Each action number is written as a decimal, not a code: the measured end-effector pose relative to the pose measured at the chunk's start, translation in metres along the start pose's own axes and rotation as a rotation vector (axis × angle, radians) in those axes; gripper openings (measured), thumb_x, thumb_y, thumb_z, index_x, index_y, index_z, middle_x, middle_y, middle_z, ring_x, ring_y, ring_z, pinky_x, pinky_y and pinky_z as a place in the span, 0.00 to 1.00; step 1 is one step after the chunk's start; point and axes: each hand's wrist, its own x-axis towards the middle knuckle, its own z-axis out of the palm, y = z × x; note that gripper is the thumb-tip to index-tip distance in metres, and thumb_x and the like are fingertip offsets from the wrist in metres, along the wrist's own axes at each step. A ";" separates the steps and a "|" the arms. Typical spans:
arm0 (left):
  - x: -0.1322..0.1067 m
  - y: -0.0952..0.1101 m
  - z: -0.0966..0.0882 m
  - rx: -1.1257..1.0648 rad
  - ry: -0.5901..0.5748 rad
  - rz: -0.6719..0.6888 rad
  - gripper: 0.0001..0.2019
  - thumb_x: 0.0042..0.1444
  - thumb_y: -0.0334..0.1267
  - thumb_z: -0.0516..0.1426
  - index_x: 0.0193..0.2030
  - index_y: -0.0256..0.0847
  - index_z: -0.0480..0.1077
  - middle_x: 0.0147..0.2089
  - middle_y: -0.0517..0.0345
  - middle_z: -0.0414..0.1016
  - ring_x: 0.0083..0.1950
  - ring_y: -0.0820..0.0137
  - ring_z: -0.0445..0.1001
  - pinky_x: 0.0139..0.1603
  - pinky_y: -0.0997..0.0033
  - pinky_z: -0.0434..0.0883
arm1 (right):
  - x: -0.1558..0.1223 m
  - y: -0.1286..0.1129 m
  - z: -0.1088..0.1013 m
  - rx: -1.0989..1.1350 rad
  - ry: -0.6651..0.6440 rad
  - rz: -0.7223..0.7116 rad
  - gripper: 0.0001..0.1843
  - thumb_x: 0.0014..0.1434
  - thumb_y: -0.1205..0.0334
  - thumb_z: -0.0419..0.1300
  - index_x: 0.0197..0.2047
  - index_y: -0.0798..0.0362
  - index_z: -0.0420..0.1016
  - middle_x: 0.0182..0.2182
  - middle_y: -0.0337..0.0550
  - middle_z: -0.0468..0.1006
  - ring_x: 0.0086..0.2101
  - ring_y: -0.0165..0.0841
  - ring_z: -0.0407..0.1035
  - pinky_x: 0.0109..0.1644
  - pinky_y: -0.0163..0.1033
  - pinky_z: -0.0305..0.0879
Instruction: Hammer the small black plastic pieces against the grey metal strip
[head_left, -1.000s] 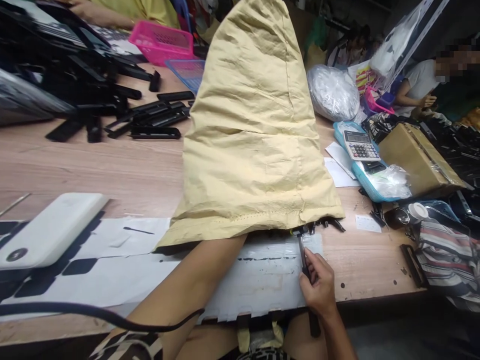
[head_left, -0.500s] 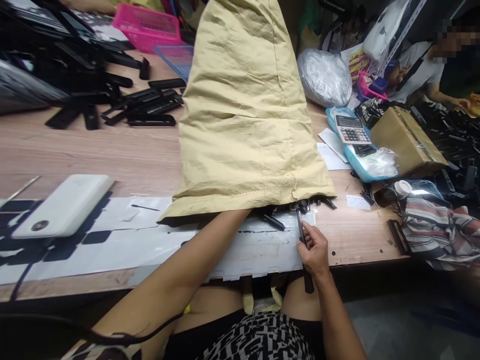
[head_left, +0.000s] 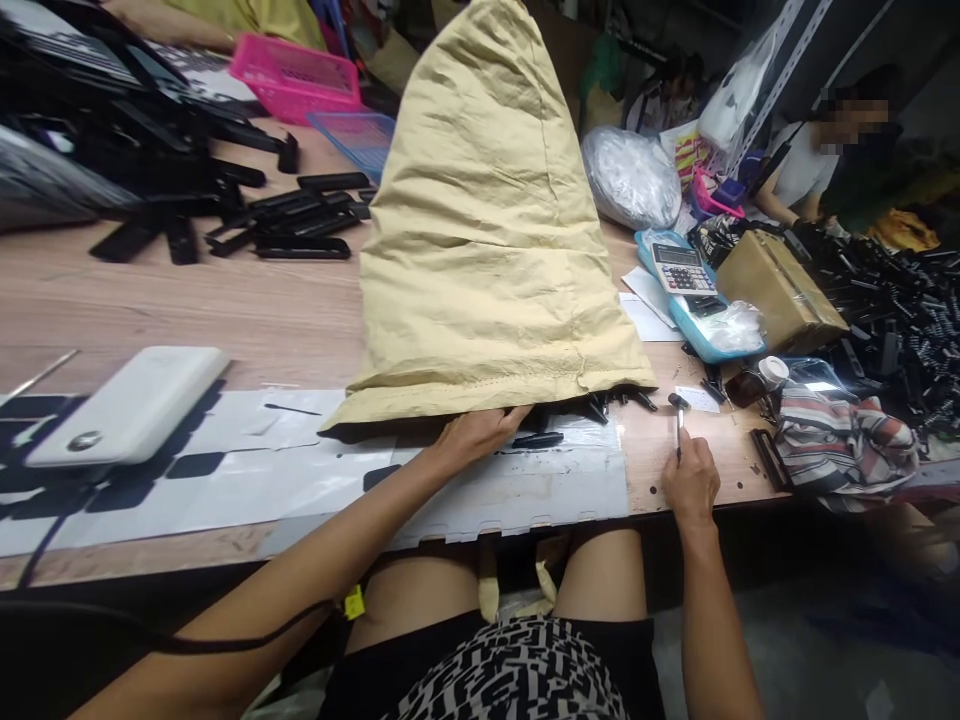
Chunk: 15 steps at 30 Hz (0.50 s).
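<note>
A tall tan sack point(head_left: 495, 230) lies on the wooden table point(head_left: 247, 320) with its open mouth toward me. My left hand point(head_left: 476, 432) is at the mouth of the sack, fingers curled over small black parts point(head_left: 544, 438) that spill from it. My right hand point(head_left: 690, 482) rests near the table's front edge, right of the sack, closed round a thin dark-handled tool point(head_left: 679, 418) that points away from me. A white sheet point(head_left: 495, 490) lies under both hands.
A white power bank point(head_left: 131, 405) lies at the left. Black plastic parts point(head_left: 292, 215) are piled at the back left beside a pink basket point(head_left: 296, 75). A calculator point(head_left: 679, 268), a blue tray point(head_left: 701, 330), a cardboard box point(head_left: 780, 290) and striped cloth point(head_left: 840, 440) crowd the right. Another person point(head_left: 810, 160) sits far right.
My left hand has come out of the sack to its mouth. My right hand has moved right with the tool, away from the sack's edge. The view has shifted slightly.
</note>
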 end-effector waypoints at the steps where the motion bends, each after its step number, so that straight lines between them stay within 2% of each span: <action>1: -0.005 -0.001 0.001 -0.004 -0.006 -0.026 0.28 0.67 0.60 0.46 0.48 0.43 0.78 0.44 0.46 0.81 0.52 0.51 0.79 0.49 0.57 0.74 | 0.004 0.002 0.000 -0.024 -0.024 0.000 0.23 0.60 0.69 0.54 0.58 0.54 0.76 0.37 0.49 0.73 0.38 0.40 0.67 0.38 0.41 0.63; 5: -0.023 -0.011 0.002 -0.004 -0.023 -0.072 0.35 0.64 0.66 0.42 0.59 0.42 0.72 0.50 0.46 0.80 0.53 0.51 0.78 0.51 0.58 0.74 | 0.027 -0.009 0.001 -0.056 -0.038 -0.084 0.18 0.63 0.60 0.58 0.54 0.53 0.78 0.42 0.52 0.72 0.43 0.44 0.64 0.44 0.45 0.64; 7: -0.028 -0.015 0.003 0.003 -0.016 -0.025 0.35 0.62 0.67 0.44 0.63 0.43 0.68 0.52 0.46 0.80 0.53 0.51 0.78 0.51 0.58 0.74 | 0.047 -0.022 0.007 -0.005 0.002 -0.146 0.21 0.62 0.58 0.59 0.56 0.53 0.76 0.46 0.53 0.72 0.46 0.46 0.63 0.48 0.47 0.64; 9: -0.031 -0.016 0.003 0.032 -0.009 0.031 0.37 0.60 0.67 0.47 0.66 0.42 0.65 0.50 0.45 0.80 0.51 0.50 0.79 0.49 0.58 0.74 | 0.069 -0.035 0.017 0.041 -0.012 -0.200 0.25 0.59 0.60 0.61 0.60 0.53 0.73 0.51 0.55 0.71 0.49 0.47 0.63 0.52 0.48 0.64; 12: -0.031 -0.014 0.001 0.118 -0.036 0.099 0.44 0.55 0.69 0.53 0.68 0.37 0.61 0.43 0.43 0.80 0.47 0.48 0.79 0.46 0.57 0.75 | 0.101 -0.047 0.034 0.094 -0.083 -0.166 0.29 0.55 0.62 0.62 0.61 0.53 0.72 0.56 0.56 0.69 0.52 0.48 0.63 0.54 0.50 0.64; 15: -0.029 -0.009 0.000 0.145 -0.066 0.162 0.45 0.54 0.70 0.54 0.67 0.37 0.61 0.43 0.42 0.79 0.46 0.49 0.79 0.45 0.58 0.75 | 0.122 -0.050 0.047 0.368 -0.008 -0.074 0.18 0.56 0.65 0.57 0.48 0.54 0.79 0.49 0.53 0.75 0.48 0.43 0.65 0.56 0.48 0.63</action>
